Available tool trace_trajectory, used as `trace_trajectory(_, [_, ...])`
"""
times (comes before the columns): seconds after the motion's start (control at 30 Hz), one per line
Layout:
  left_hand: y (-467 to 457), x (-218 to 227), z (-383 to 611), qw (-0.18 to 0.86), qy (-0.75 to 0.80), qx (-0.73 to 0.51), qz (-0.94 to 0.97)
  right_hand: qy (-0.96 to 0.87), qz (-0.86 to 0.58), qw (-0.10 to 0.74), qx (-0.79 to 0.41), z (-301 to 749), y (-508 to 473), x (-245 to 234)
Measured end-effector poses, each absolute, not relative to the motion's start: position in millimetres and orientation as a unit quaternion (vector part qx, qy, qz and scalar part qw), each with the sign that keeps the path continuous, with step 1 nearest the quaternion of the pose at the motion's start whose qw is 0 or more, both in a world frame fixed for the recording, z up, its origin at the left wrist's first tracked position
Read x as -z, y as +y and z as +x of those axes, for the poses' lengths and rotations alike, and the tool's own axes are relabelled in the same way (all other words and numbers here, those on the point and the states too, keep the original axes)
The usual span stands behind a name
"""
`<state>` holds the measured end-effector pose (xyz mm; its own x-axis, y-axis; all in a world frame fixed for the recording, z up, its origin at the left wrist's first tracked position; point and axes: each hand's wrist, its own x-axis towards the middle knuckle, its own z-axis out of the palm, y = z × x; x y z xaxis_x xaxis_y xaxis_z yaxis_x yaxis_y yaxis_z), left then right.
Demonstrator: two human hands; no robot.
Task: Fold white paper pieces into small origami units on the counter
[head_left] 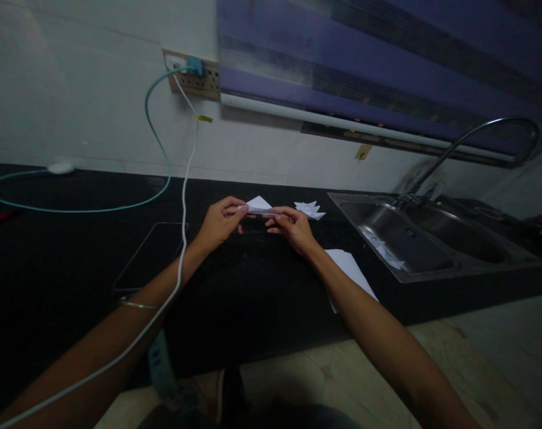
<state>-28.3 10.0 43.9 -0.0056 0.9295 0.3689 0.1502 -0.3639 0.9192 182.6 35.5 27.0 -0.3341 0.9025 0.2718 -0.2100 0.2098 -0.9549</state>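
Between my two hands is a sheet of white paper (259,204), folded, with a pointed top and a narrow band along its lower edge. My left hand (221,221) pinches the left end of that band between thumb and fingers. At the right end, my right hand (294,226) grips it the same way. Just beyond my right hand lies a spiky folded paper piece (310,210) on the black counter. A stack of white paper sheets (350,271) rests on the counter, partly covered by my right forearm.
A dark tablet-like device (148,256) lies left of my hands. A white cable (184,208) crosses my left forearm, and a teal cable (157,131) loops from the wall socket (203,83). A steel sink (405,238) with a curved faucet (458,143) is at right.
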Motion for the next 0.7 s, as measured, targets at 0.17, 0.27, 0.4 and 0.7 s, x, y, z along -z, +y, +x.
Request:
trace_trajectory(0.17, [11.8, -45.3, -31.6, 0.335, 0.440, -0.579, 0.599, -0.586, -0.264, 0.494, -0.585, 184.2, 36.3, -28.9])
trace_trajectory(0.27, [9.5, -48.6, -33.0, 0.313, 0.451, -0.581, 0.601, -0.577, -0.275, 0.488, -0.594, 183.9, 35.4, -31.1])
trace_trajectory(0.4, [7.9, -50.3, -33.1, 0.301, 0.464, -0.586, 0.593, -0.586, -0.291, 0.473, -0.591, 184.8, 34.1, -31.9])
trace_trajectory(0.7, [9.8, -48.3, -32.0, 0.337, 0.441, -0.592, 0.584, -0.608, -0.313, 0.483, -0.547, 183.7, 35.5, -29.2])
